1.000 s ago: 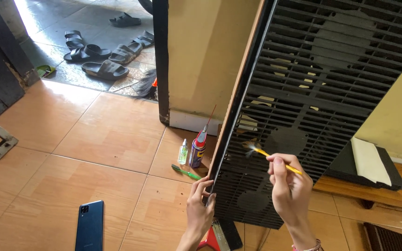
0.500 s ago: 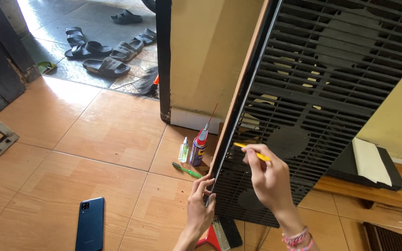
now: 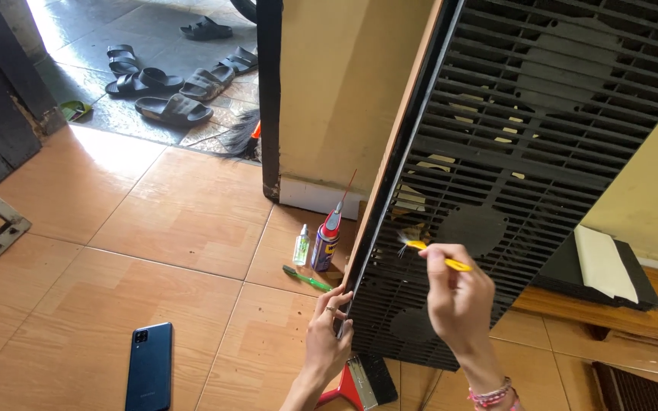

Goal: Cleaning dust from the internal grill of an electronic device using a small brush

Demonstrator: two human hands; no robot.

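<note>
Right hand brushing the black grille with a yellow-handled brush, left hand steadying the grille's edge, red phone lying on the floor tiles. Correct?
One thing is off: the phone is dark blue, not red, as the head view shows. The rest holds: the right hand holds the yellow-handled brush against the black grille, and the left hand grips the grille's edge.

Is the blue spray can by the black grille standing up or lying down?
Standing upright: the spray can rests on its base on the floor tiles, nozzle and red straw pointing up.
</note>
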